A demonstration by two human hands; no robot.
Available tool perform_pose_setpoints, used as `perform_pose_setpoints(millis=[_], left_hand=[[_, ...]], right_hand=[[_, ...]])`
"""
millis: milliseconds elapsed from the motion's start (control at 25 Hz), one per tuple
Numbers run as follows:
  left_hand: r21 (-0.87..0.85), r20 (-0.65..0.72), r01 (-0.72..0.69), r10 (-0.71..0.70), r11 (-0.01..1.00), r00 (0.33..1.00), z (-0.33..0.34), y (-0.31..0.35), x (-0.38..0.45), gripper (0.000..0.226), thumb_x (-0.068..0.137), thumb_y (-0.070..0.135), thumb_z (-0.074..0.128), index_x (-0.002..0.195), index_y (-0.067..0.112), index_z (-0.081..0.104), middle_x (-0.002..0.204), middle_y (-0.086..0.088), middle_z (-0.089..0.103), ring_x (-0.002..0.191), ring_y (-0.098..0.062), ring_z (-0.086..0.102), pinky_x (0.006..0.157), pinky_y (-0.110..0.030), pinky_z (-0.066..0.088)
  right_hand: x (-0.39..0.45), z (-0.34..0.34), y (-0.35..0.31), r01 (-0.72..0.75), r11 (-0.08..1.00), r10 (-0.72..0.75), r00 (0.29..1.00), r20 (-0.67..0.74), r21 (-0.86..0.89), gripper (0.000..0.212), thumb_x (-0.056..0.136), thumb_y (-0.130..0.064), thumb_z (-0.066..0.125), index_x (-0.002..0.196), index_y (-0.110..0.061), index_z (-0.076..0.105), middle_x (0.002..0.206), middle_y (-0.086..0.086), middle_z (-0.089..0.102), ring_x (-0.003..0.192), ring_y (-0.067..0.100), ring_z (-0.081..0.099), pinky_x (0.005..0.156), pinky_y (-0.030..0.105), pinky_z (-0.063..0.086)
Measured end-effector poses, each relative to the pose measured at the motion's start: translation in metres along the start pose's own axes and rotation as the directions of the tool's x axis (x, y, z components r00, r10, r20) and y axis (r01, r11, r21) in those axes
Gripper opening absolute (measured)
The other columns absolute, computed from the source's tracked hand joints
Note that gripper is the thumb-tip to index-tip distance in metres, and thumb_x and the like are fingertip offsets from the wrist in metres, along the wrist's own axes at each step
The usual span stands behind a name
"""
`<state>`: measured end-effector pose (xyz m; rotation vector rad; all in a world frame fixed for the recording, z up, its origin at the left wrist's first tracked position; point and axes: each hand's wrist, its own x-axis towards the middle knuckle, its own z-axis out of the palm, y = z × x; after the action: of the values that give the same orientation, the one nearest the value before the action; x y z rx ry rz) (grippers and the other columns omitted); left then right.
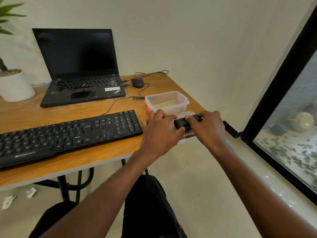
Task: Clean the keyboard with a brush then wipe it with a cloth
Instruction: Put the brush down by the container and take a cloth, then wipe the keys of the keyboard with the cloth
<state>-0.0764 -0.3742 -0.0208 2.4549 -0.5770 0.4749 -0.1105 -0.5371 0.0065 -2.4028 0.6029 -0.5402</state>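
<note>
Black brush case [186,122] sits pinched between both hands, left hand [160,133] and right hand [208,127]; opening it comes next, keyboard [68,134] left of them unbrushed.

Black keyboard [68,134] flat on desk [103,160]

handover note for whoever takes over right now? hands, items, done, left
Left hand and right hand: both on a small black object, likely the brush kit, lying on the container lid at the table's right edge.
Keyboard: flat on the table, left of the hands, untouched.
Clear container: open, behind the hands. No cloth in view.
Done: nothing visible on the keyboard.
Left: brush the keys, then wipe.
</note>
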Motion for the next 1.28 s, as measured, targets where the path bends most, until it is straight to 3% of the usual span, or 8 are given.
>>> perform_pose_setpoints(millis=[160, 240, 400, 600, 840, 1040, 1160, 1280], left_hand=[[-0.169, -0.211, 0.035, -0.071, 0.985, 0.975, -0.010, -0.009, 0.000, 0.033, 0.094, 0.045, 0.060, 0.124, 0.034, 0.070, 0.117, 0.012, 0.054, 0.121, -0.014, 0.046, 0.089, -0.030, 0.018], [-0.015, -0.255, 0.064, -0.065, 0.998, 0.965, -0.020, -0.022, 0.009, 0.034, 0.098, 0.038, 0.059, 0.131, 0.032, 0.066, 0.133, 0.009, 0.057, 0.129, -0.015, 0.046, 0.098, -0.034, 0.021], [0.220, -0.091, 0.004, 0.016, 0.976, 0.996, -0.032, -0.047, 0.021, 0.044, 0.106, 0.039, 0.049, 0.149, 0.030, 0.052, 0.157, 0.006, 0.049, 0.146, -0.014, 0.040, 0.120, -0.047, 0.016], [0.319, -0.064, -0.036, 0.060, 0.947, 0.996, -0.025, -0.051, 0.017, 0.051, 0.107, 0.040, 0.044, 0.156, 0.027, 0.045, 0.164, 0.003, 0.043, 0.149, -0.015, 0.040, 0.123, -0.048, 0.011], [0.319, -0.048, -0.034, 0.052, 0.947, 0.997, -0.023, -0.051, 0.017, 0.054, 0.108, 0.042, 0.042, 0.159, 0.026, 0.042, 0.166, 0.002, 0.041, 0.147, -0.014, 0.042, 0.125, -0.048, 0.014], [0.297, -0.055, -0.045, 0.064, 0.954, 0.996, -0.024, -0.050, 0.016, 0.056, 0.106, 0.042, 0.044, 0.159, 0.026, 0.040, 0.166, 0.003, 0.040, 0.147, -0.013, 0.042, 0.125, -0.047, 0.015], [0.300, -0.053, -0.038, 0.056, 0.953, 0.997, -0.025, -0.051, 0.017, 0.058, 0.107, 0.043, 0.042, 0.161, 0.024, 0.035, 0.169, 0.003, 0.035, 0.150, -0.012, 0.038, 0.125, -0.047, 0.014], [0.270, -0.083, -0.047, 0.072, 0.962, 0.994, -0.026, -0.049, 0.017, 0.054, 0.105, 0.040, 0.044, 0.157, 0.025, 0.037, 0.166, 0.003, 0.038, 0.150, -0.012, 0.037, 0.125, -0.046, 0.013]], right_hand=[[-0.005, -0.004, -0.016, 0.215, 0.976, -0.211, 0.970, -0.118, 0.021, 0.035, 0.100, -0.042, 0.059, 0.129, -0.024, 0.064, 0.125, 0.000, 0.053, 0.110, 0.020, 0.059, 0.081, 0.034, 0.048], [0.005, -0.002, -0.035, 0.372, 0.927, -0.367, 0.926, -0.084, 0.045, 0.026, 0.101, -0.032, 0.060, 0.124, -0.024, 0.068, 0.120, -0.004, 0.062, 0.106, 0.014, 0.061, 0.083, 0.028, 0.046], [0.054, 0.018, -0.072, 0.500, 0.866, -0.493, 0.852, 0.176, 0.009, 0.023, 0.099, -0.015, 0.061, 0.115, -0.020, 0.077, 0.116, -0.003, 0.074, 0.106, 0.013, 0.066, 0.087, 0.023, 0.044], [0.115, 0.042, -0.099, 0.663, 0.712, -0.445, 0.680, 0.583, -0.230, 0.031, 0.097, -0.012, 0.059, 0.120, -0.024, 0.076, 0.125, 0.004, 0.071, 0.117, 0.024, 0.061, 0.105, 0.041, 0.048], [0.137, 0.054, -0.108, 0.690, 0.655, -0.342, 0.634, 0.693, -0.309, 0.028, 0.086, -0.031, 0.080, 0.113, -0.024, 0.076, 0.105, 0.001, 0.062, 0.106, 0.023, 0.053, 0.095, 0.041, 0.052], [0.137, 0.048, -0.109, 0.695, 0.676, -0.426, 0.639, 0.640, -0.245, 0.012, 0.083, -0.021, 0.074, 0.087, -0.011, 0.078, 0.092, 0.007, 0.074, 0.093, 0.026, 0.061, 0.077, 0.035, 0.049], [0.130, 0.033, -0.110, 0.643, 0.751, -0.527, 0.721, 0.450, -0.151, 0.014, 0.076, -0.027, 0.083, 0.087, -0.021, 0.075, 0.095, -0.007, 0.071, 0.093, 0.017, 0.061, 0.080, 0.035, 0.053], [0.114, 0.019, -0.115, 0.531, 0.838, -0.545, 0.801, 0.250, 0.124, 0.020, 0.075, -0.027, 0.085, 0.086, -0.021, 0.069, 0.084, -0.008, 0.069, 0.079, 0.012, 0.063, 0.072, 0.033, 0.053]])
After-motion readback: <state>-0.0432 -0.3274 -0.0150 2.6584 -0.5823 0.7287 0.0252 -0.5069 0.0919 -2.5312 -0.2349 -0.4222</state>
